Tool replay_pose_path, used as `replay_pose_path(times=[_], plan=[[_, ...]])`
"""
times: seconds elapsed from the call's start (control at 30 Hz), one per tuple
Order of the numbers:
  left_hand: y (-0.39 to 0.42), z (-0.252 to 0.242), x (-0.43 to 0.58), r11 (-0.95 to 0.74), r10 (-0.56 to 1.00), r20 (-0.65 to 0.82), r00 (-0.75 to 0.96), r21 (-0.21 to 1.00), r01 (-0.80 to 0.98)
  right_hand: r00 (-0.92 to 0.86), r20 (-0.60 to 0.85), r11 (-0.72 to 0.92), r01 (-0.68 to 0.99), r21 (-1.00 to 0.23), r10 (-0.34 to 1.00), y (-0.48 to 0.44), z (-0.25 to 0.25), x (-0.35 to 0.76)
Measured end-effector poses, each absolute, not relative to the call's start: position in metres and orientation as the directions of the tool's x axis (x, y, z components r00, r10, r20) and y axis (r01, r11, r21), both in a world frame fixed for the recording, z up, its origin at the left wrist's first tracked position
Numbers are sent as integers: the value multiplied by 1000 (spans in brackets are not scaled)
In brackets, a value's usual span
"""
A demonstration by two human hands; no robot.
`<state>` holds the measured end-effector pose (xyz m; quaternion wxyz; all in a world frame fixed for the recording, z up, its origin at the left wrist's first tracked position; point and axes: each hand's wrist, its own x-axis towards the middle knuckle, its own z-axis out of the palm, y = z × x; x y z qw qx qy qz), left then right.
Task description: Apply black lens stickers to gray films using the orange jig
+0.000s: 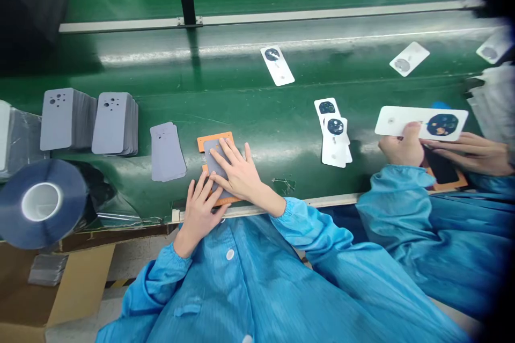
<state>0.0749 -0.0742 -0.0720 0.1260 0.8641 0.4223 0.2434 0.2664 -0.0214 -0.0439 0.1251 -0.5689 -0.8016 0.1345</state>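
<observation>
A grey phone back panel (211, 159) lies in an orange fixture (215, 140) at the front edge of the green bench. Flat on the panel's upper part rests my right hand (237, 171), its fingers stretched out. My left hand (201, 211) lies over the lower end, fingers spread and touching the panel and fixture. Both hands cover much of the panel, so its lower half is partly hidden. To the left is a small pile of loose grey panels (168, 155), and beyond it stand two upright stacks of grey panels (108, 125) (58, 120).
A large tape roll (42, 203) sits at the left edge above a cardboard box (80, 289). White panels with dark camera rings (335, 144) lie right of centre; another white panel (277, 65) lies farther back. At right, a co-worker's hands (406, 147) hold a white panel (402, 117).
</observation>
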Motion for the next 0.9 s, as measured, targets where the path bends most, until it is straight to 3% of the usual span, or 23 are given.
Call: replay_pose_path(times=[0.23,0.37,0.53,0.6,0.77,0.9], plan=[[-77,-63,82,-561,827,290,481,486,670,-70,16,69,882,-465,997,-46,-48,274],[-75,-52,85,-506,860,305,409,616,604,-87,-17,64,835,-546,996,-48,-41,279],[-64,-36,79,-355,935,316,164,801,481,-150,19,128,769,-626,989,-52,-18,277],[-59,-31,73,-254,966,243,85,847,467,-252,53,224,719,-658,966,-56,-11,273],[-49,-28,59,96,995,-96,-20,925,367,-530,112,447,563,-696,841,-61,-11,264],[-47,-29,57,229,973,-206,-109,927,298,-496,159,459,571,-681,853,-57,-20,261]])
